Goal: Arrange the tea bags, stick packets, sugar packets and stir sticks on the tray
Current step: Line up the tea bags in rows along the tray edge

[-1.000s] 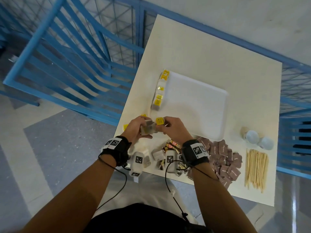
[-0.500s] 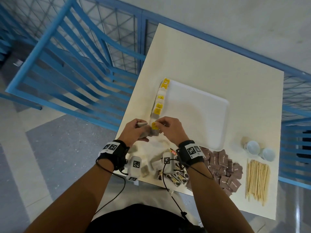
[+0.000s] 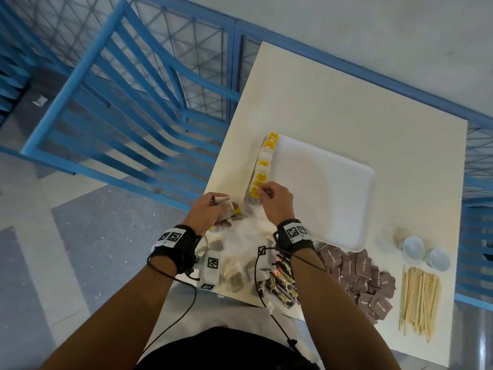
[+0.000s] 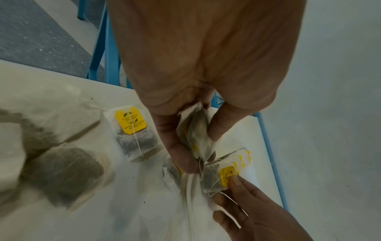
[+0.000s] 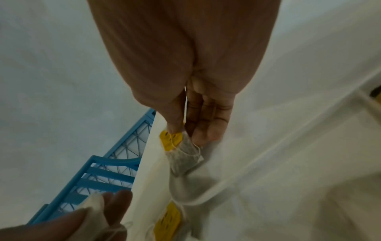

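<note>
A white tray lies mid-table with a row of yellow-tagged tea bags along its left edge. My right hand pinches one tea bag by its yellow tag at the near end of that row. My left hand grips a small stack of tea bags just left of the tray. More loose tea bags lie on the table by my left wrist. Stick packets, brown sugar packets and wooden stir sticks lie along the near edge.
Two small white cups stand right of the tray, above the stir sticks. A blue metal railing runs past the table's left and far sides. The table's near left edge is right beside my left hand.
My right hand has taken one tea bag from the stack in my left hand and carried it forward to the near end of the row on the tray. The left hand stayed put.
</note>
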A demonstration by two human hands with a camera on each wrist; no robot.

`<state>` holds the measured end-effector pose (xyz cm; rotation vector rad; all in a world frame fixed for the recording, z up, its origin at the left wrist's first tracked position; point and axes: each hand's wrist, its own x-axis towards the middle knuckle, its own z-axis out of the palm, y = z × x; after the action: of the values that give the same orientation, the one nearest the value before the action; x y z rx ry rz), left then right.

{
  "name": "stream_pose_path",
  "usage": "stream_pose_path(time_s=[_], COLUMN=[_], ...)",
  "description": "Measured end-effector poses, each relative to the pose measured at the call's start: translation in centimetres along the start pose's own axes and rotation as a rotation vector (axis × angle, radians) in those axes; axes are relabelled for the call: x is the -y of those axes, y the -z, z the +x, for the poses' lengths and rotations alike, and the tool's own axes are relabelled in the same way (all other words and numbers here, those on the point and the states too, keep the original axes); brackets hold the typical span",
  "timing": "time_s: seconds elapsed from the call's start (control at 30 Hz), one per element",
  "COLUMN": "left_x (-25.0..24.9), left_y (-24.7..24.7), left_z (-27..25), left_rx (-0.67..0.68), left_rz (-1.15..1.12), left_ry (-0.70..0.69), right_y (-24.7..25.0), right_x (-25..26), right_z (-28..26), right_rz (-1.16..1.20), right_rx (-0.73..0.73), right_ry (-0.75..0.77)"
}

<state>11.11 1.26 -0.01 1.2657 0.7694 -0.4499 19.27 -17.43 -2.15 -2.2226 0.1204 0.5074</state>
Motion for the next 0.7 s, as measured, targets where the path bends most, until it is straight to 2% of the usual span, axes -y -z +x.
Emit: stream_pose_path(time_s=[0.1, 0.33, 0.7], left_x=[-0.2, -0.4, -0.5], left_y=[0.1, -0.1, -0.3], left_z=[0.0, -0.1, 0.2], left_rx=[-0.004, 0.003, 0.016], left_rz=[-0.006, -0.027, -0.018], left_ry=[0.005, 0.004, 0.01], right_y=[0.2, -0.5, -0.9], right_x=[0.1, -0.3, -0.3], right_z=[0.2, 0.7, 0.5], right_rz=[-0.065, -0.169, -0.05], right_rx=[0.027, -0.066, -0.14], right_ry=[0.042, 0.077, 0.012])
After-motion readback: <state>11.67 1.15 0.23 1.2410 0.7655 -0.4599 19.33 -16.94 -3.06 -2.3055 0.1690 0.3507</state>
